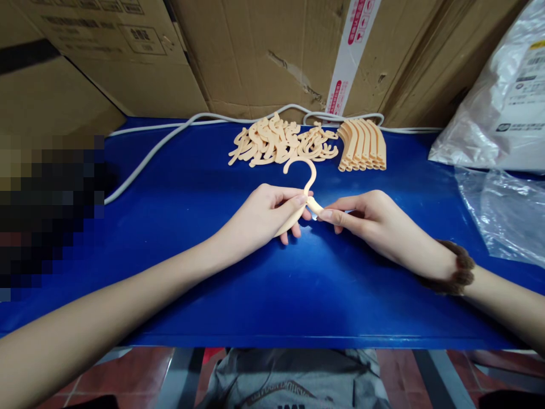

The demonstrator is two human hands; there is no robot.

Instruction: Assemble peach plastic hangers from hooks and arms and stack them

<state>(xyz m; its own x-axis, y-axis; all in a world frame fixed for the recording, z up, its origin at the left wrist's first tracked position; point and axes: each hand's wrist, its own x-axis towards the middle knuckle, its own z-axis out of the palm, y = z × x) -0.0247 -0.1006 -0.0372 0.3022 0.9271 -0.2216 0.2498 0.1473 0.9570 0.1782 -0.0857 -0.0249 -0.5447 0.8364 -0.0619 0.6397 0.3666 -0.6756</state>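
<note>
Above the middle of the blue table, my left hand (272, 210) is closed on a cream plastic hanger (313, 177), thumb on top near the base of its hook. The hook curves upward, and one arm of the hanger runs down under my left palm. My right hand (364, 216), with a brown fuzzy band at the wrist, pinches a short cream piece (314, 205) that meets the hanger just below the hook. Whether that piece is fully joined to it I cannot tell. Behind lie a heap of loose cream hanger parts (272, 139) and a neat stack of curved hanger arms (364, 145).
A white cable (157, 153) runs along the back of the blue table (204, 307). Large cardboard boxes (264, 62) stand behind it. At the right, a white plastic bag (489, 113) and clear plastic film (502, 210) lie on the table.
</note>
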